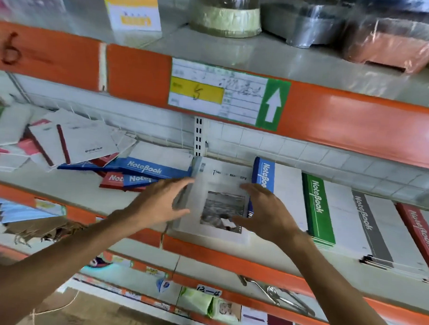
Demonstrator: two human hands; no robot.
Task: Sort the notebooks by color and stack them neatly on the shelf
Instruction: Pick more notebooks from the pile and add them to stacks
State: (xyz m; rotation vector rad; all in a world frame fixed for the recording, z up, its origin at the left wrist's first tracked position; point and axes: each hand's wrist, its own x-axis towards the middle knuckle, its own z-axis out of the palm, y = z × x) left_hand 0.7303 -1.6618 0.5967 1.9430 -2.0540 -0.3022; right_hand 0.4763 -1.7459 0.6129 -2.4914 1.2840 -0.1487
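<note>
Sorted so far: to our right on the shelf (87, 193) we see four tidy stacks side by side: blue stack (265, 175), green stack (317, 212), grey stack (369, 227) and red stack (421, 230).
In hand: a white photo-cover notebook (221, 200) lies flat near the shelf's front edge, just left of the blue stack and touching or nearly touching it.
Left grip: our left hand (161, 204) is spread, fingers straight, against the notebook's left edge.
Right grip: our right hand (265, 214) is spread too, thumb over the cover, fingers at the seam with the blue stack; we judge both are squaring the book, not pinching it.
Left to do: the loose pile (89, 151) at left is unsorted, with white, red and blue notebooks overlapping at odd angles, so we judge the task roughly half done.
Long axis: the notebook runs front to back on the shelf, parallel to the sorted stacks.
Pointing: its printed title sits at the far end, toward the back wall, so its top points away from us.
</note>
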